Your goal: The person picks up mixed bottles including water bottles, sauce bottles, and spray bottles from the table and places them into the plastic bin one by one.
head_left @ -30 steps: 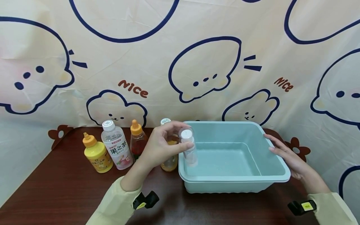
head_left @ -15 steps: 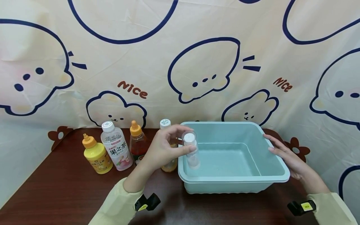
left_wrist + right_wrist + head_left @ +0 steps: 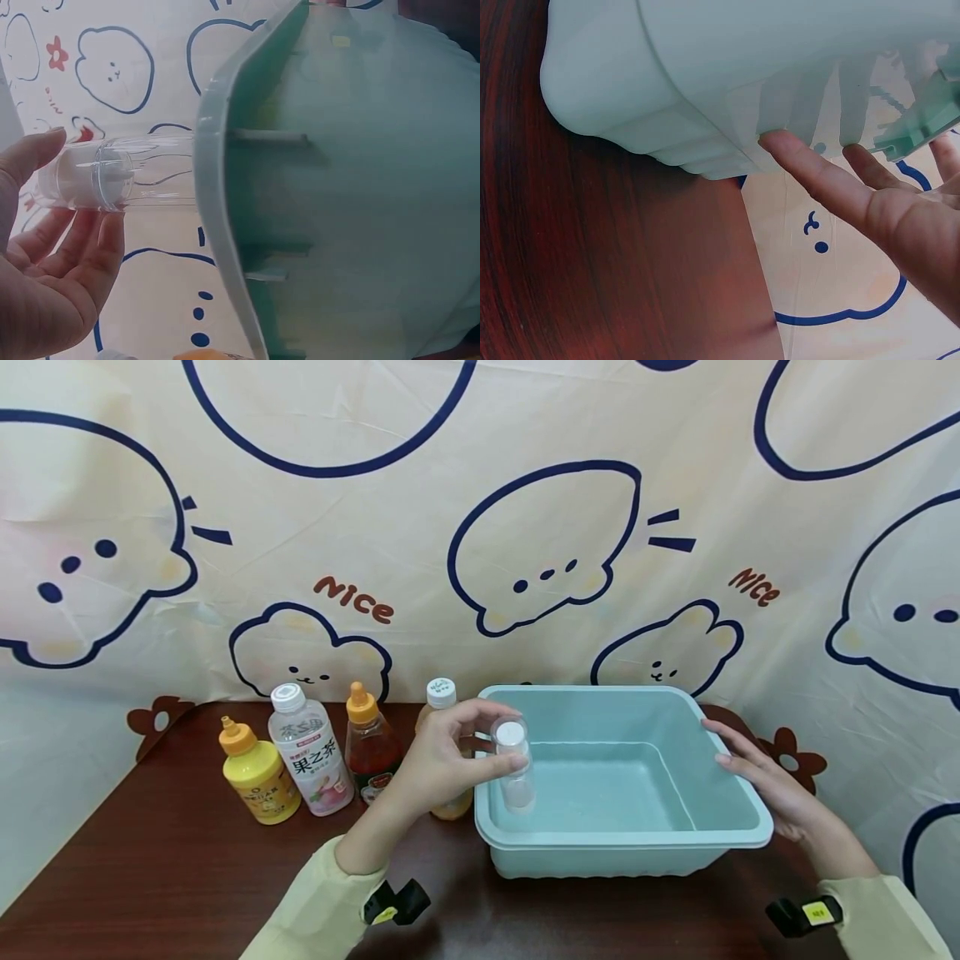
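Observation:
My left hand [image 3: 450,756] grips a clear cylindrical bottle [image 3: 517,793] with a white cap inside a see-through top, thumb on one side and fingers on the other. The bottle stands upright at the left end of a pale green plastic basin [image 3: 622,838]. In the left wrist view, the basin's rim [image 3: 211,172] hides the lower part of the clear bottle [image 3: 161,169]. At the basin's right side rests my right hand [image 3: 765,785]. Two of its digits lie over the rim, and straight fingers [image 3: 821,180] touch the outer wall in the right wrist view.
Left of the basin stand a yellow squeeze bottle [image 3: 262,781], a labelled drink bottle [image 3: 318,768], a red-brown squeeze bottle [image 3: 372,764] with an orange cap, and a white-capped bottle [image 3: 441,692] partly behind my left hand. A cartoon-print cloth [image 3: 420,543] hangs behind the dark wooden table [image 3: 187,868].
My left hand has moved slightly right and down with the clear bottle, further over the basin. The right hand and the basin have stayed in place.

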A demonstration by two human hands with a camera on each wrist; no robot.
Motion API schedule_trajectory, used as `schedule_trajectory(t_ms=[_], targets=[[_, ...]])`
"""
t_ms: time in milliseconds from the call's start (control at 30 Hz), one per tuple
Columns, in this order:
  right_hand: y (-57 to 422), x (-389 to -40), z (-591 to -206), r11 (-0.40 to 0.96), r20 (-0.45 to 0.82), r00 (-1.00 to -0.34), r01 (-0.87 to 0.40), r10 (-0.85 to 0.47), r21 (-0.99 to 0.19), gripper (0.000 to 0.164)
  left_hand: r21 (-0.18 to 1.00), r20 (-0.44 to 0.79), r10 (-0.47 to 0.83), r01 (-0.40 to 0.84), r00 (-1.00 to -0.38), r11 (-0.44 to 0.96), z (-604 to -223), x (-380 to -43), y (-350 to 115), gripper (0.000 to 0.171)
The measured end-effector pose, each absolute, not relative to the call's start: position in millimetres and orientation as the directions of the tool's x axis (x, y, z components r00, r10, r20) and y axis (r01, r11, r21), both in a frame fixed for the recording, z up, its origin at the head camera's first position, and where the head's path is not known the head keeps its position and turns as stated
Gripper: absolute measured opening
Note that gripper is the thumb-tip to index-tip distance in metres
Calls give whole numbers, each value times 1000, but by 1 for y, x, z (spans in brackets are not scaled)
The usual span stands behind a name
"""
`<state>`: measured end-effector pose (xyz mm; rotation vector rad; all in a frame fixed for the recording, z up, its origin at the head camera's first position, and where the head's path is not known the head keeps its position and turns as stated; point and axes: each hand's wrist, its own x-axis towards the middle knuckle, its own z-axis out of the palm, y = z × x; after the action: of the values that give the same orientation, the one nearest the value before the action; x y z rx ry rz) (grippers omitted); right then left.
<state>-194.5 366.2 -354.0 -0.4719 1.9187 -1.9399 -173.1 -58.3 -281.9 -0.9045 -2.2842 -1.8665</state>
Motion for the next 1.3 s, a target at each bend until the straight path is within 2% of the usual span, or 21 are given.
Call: schedule_trajectory(t_ms=[467,1300], targets=[[366,-195,-354,-15,-20,-871,32,-491,-999,48,877,391,412,469,-823,106,-291,-179,-53,34],[366,-194,-355,-9,-18,-880,26,-475,-1000,48,901,306,445,407,-842,151,-300,-182,-47,34]])
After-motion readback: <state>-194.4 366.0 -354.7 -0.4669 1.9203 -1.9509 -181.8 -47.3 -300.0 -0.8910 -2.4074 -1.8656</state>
